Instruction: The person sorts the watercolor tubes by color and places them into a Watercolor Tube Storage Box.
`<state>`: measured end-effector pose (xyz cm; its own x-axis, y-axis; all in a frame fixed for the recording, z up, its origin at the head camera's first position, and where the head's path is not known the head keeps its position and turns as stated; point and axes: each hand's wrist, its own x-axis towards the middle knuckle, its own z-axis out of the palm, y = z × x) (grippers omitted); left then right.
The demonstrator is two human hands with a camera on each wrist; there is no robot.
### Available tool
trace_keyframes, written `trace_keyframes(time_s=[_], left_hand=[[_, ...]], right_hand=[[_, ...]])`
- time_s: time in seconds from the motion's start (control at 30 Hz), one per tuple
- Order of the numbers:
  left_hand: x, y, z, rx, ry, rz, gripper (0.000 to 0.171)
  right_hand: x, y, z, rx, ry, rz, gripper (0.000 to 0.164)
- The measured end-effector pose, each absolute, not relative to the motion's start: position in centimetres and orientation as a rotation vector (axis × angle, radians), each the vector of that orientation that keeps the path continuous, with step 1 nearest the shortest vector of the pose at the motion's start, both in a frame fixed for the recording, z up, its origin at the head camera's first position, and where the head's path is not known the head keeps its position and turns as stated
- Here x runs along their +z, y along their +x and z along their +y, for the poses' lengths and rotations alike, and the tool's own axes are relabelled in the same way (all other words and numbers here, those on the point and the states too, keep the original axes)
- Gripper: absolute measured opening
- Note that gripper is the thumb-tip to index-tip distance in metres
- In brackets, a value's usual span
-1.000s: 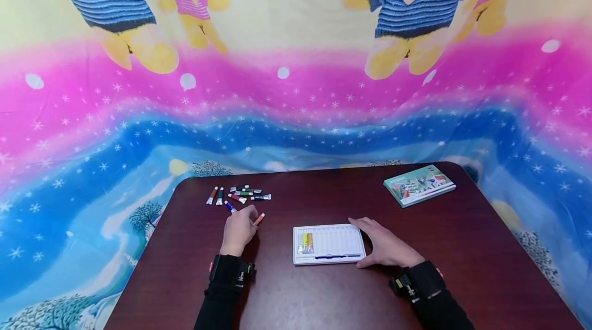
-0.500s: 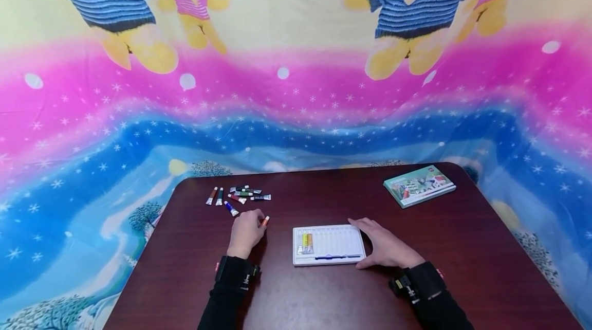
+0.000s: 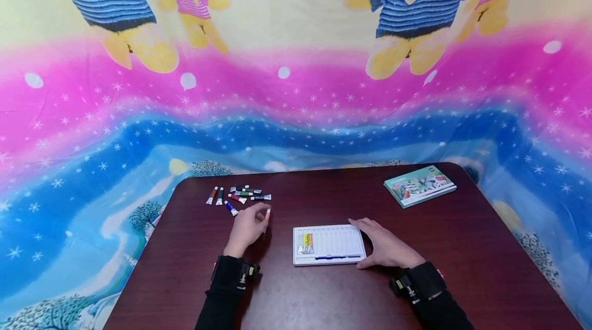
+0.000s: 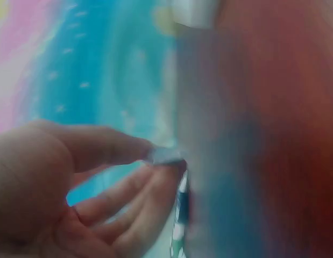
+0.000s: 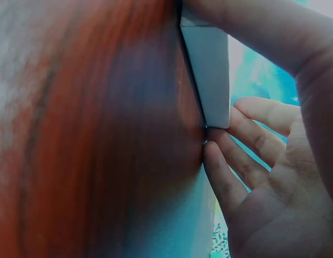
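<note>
Tbl (image 3: pixel 314 296): paints (image 3: pixel 237 198), far box (image 3: pixel 420 186), tube (image 3: pixel 267 215) in L hand (image 3: pixel 248 226), tray (image 3: pixel 337 240) in R hand (image 3: pixel 387 245) grip

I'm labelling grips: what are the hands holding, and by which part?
Left hand: an orange paint tube, seemingly by its silvery end. Right hand: the white tray, by its right end.

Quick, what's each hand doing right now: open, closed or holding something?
Left hand: pinching an orange tube.
Right hand: holding the white tray's end.

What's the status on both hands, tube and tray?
Left hand pinches orange tube, apart from tray. Right hand grips tray's right end. Box at far right, not between tube and tray.
</note>
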<state>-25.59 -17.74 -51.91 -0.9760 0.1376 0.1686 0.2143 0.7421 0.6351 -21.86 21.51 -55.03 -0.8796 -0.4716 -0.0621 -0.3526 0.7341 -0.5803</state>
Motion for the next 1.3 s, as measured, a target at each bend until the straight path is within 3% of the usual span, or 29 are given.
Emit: trace_keyframes(time_s=[0.2, 0.33, 0.5, 1.3], left_hand=[[-50.6, -25.6, -18.2, -1.764, -0.363, -2.599, 0.048], [-49.5, -25.3, -17.5, -1.943, -0.426, -2.525, 0.061], [-48.4, -25.0, -16.4, -1.962, -0.507, -2.512, 0.074], [-47.0, -23.5, -15.2, -1.775, -0.468, -2.574, 0.069]], right_hand=[[-55.0, -22.0, 21.5, -0.848, -0.674, 2.735, 0.113], [-54.9, -21.9, 21.6, -0.849, -0.664, 2.741, 0.113], [-54.7, -21.7, 21.8, -0.841, -0.62, 2.754, 0.113], [-55.0, -21.7, 21.4, -0.849, -0.639, 2.743, 0.112]])
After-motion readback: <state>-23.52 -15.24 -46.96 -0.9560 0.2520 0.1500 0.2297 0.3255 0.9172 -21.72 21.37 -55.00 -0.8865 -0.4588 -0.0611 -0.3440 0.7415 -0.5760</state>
